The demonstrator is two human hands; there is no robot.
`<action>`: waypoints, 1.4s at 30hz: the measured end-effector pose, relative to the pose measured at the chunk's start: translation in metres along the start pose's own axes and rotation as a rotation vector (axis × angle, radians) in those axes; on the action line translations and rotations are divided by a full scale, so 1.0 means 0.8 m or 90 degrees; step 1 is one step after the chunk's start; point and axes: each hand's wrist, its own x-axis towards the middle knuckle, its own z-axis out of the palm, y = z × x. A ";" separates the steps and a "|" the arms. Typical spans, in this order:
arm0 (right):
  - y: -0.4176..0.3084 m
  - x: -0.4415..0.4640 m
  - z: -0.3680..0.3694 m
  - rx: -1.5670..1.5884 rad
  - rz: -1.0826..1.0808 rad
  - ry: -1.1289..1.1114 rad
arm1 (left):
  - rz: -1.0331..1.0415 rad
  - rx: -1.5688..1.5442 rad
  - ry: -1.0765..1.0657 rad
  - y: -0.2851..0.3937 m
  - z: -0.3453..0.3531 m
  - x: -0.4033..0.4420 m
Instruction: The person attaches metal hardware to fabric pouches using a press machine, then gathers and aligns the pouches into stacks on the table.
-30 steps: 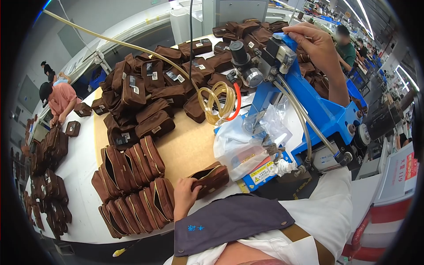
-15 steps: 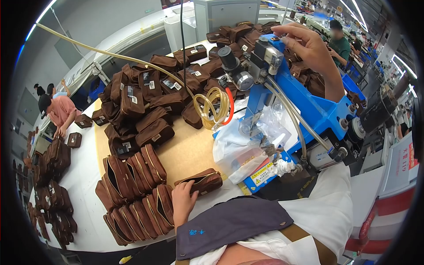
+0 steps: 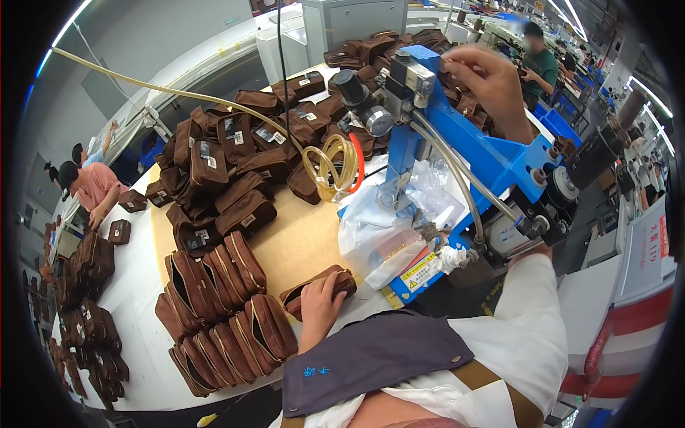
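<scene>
My left hand (image 3: pixel 321 308) grips a brown zip pouch (image 3: pixel 341 283) lying at the near edge of the table, its fingers curled over the pouch's top. My right hand (image 3: pixel 486 80) is raised at the top of a blue pneumatic press (image 3: pixel 467 118). Its thumb and fingertips are drawn together just right of the press head, slightly blurred; whatever they may hold is too small to make out. To the left of my left hand, several brown pouches (image 3: pixel 265 328) stand in two rows with their zips open.
A heap of brown pouches (image 3: pixel 207 160) covers the table's far side. A coiled yellow hose (image 3: pixel 332 167) and a plastic bag (image 3: pixel 378 232) are beside the press. More pouches (image 3: pixel 93 321) are stacked at left. One person (image 3: pixel 96 187) works at far left, another (image 3: pixel 539 71) at far right.
My left hand has shifted from the pouch's opening to a grip over its top. My right fingers have closed and come off the press top, where a small dark piece showed before.
</scene>
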 end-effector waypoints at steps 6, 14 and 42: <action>0.044 -0.227 0.003 0.221 0.494 0.004 | 0.036 0.072 0.028 0.014 0.031 0.016; 0.000 -0.507 0.035 0.126 0.783 -0.409 | 0.088 0.085 -0.012 0.020 0.064 0.028; -0.111 -0.457 0.291 0.485 0.799 -0.342 | 0.036 -0.021 -0.140 0.025 0.035 -0.004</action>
